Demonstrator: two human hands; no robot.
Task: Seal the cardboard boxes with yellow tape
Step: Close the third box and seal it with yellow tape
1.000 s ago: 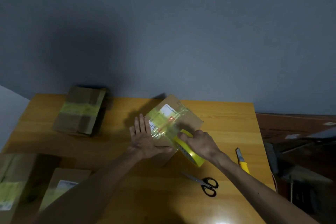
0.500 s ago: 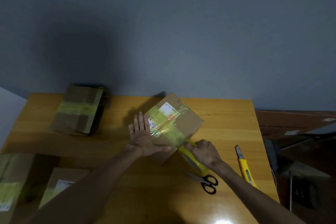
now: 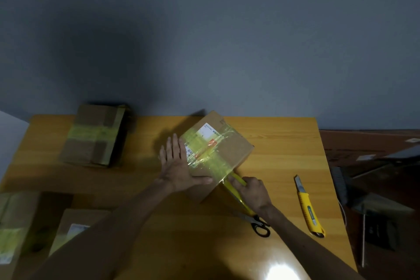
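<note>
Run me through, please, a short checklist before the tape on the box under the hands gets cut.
1. Left hand presses flat on the box, steadying it: ok.
2. Right hand grips the tape roll at the box's near edge: ok.
3. Tape strip lies across the box top to that edge: ok.
4. Tape stuck down the near side: cannot tell, hidden.
5. Scissors within reach, beside the right wrist: ok.
6. Utility knife blade retracted: not ok, the blade shows, though it lies apart from both hands.

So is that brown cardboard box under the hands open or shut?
Shut: the brown cardboard box has a flat top with yellow tape stretched across it.
</note>
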